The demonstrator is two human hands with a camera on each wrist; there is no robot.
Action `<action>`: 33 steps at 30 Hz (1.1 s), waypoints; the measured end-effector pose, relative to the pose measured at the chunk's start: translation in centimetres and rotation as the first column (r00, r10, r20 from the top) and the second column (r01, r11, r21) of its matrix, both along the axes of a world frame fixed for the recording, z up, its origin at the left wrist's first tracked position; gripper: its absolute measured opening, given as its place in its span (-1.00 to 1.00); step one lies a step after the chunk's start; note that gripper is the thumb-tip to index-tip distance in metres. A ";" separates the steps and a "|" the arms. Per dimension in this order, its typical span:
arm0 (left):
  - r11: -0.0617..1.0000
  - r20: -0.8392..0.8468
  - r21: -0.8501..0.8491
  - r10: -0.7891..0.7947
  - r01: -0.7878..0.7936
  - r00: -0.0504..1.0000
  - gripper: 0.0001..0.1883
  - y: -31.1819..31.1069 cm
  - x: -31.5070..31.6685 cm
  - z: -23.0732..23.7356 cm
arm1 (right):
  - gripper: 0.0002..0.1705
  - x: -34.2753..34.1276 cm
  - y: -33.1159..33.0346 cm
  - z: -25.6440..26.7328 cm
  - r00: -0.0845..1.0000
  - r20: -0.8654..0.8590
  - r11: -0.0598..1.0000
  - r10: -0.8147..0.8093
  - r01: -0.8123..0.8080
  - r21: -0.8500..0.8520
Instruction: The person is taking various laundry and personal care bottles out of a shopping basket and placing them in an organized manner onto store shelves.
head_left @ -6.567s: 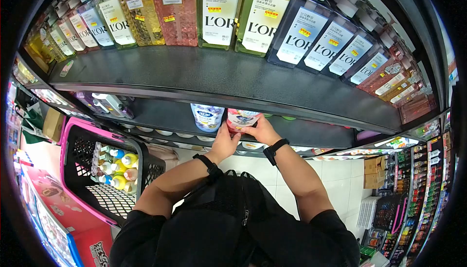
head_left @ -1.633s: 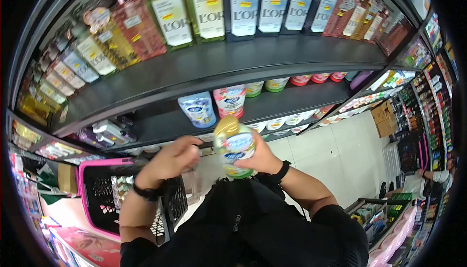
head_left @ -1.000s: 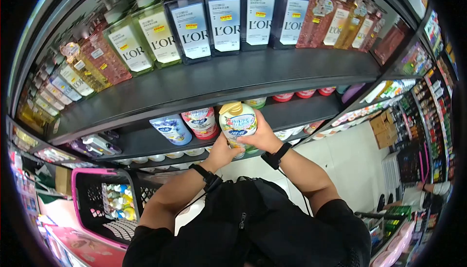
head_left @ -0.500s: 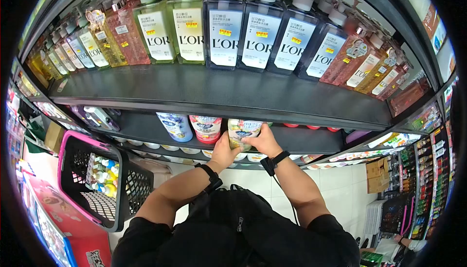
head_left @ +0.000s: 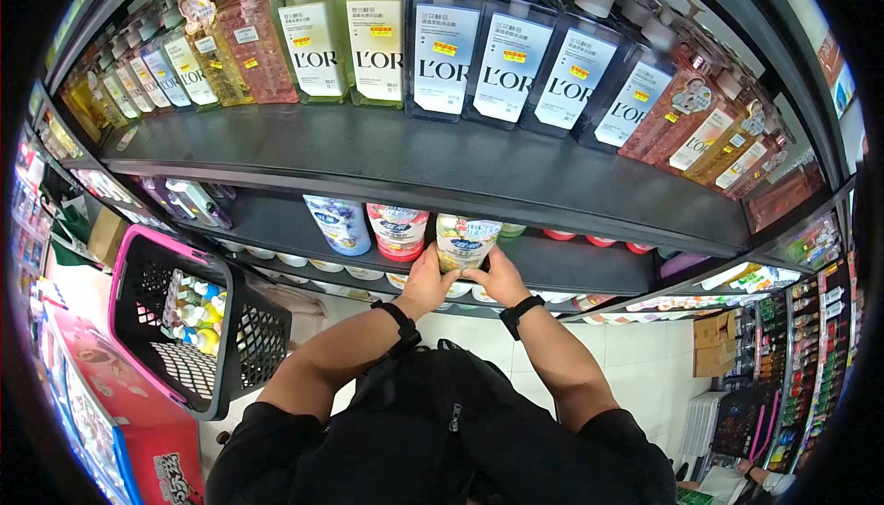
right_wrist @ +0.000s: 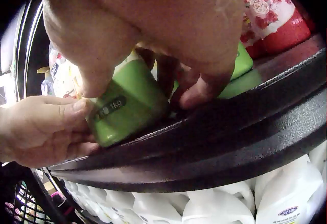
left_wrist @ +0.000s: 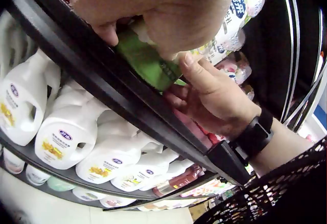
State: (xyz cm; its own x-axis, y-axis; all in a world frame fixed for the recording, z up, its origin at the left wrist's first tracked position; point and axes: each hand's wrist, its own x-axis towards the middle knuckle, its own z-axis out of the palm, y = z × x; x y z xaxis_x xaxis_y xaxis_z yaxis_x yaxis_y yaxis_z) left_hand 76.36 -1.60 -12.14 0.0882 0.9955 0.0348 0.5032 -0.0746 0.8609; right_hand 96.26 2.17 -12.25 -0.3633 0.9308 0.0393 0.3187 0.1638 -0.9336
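Both hands grip a plastic bottle (head_left: 463,240) with a white flowered label and a green base, at the front edge of the lower shelf (head_left: 571,261). My left hand (head_left: 427,282) holds its left side and my right hand (head_left: 497,277) its right side, low down, with the thumbs in front. The green base (right_wrist: 130,104) shows between the hands in the right wrist view, right at the shelf lip. To its left stand a pink and red bottle (head_left: 398,229) and a blue-violet bottle (head_left: 338,223). Its cap is hidden under the upper shelf.
The upper shelf (head_left: 387,141) overhangs the hands and carries a row of large pump bottles (head_left: 440,54). White handled jugs (left_wrist: 66,134) line the shelf below. A black and pink basket (head_left: 258,339) with several bottles stands at the left. Another person's arm (head_left: 769,479) shows at lower right.
The right hand held the bottle raised before the shelf; the left hand then joined it. Both have moved it down and in to the lower shelf, right of the pink bottle they held earlier.
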 end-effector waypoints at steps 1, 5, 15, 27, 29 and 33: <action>1.000 0.002 0.008 0.008 -0.008 1.000 -0.26 0.0 0.1 -0.2 | -0.24 0.1 0.0 0.0 1.000 0.002 1.000 -0.004 0.004 -0.005; 1.000 -0.018 -0.022 0.017 -0.018 1.000 -0.23 0.1 0.2 -0.4 | -0.26 -0.3 -0.4 0.8 0.991 0.118 0.995 -0.064 0.054 0.083; 0.996 -0.021 -0.066 0.053 -0.054 0.998 -0.19 -0.1 0.5 -0.7 | -0.28 -0.8 -0.2 1.2 0.980 0.174 0.986 -0.098 0.072 0.150; 0.996 -0.015 -0.080 0.038 -0.039 0.999 -0.13 -0.3 0.2 -1.3 | -0.29 -1.1 -0.2 1.5 0.973 0.199 0.985 -0.120 0.092 0.147; 0.995 -0.019 -0.094 0.029 -0.030 0.999 -0.14 -0.2 0.1 -1.2 | -0.29 -1.2 -0.2 1.5 0.972 0.200 0.984 -0.120 0.090 0.154; 0.993 -0.022 -0.117 -0.015 0.012 1.000 -0.15 -0.4 -0.4 0.2 | -0.29 -1.3 -0.3 1.4 0.974 0.184 0.983 -0.129 0.101 0.154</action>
State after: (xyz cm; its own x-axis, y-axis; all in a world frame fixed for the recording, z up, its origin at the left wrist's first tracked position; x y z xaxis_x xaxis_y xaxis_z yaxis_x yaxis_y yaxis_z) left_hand 75.92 -2.01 -11.96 0.1013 0.9913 -0.0838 0.5223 0.0187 0.8526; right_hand 94.98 1.88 -10.83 -0.2681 0.9565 0.1149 0.5143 0.2429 -0.8225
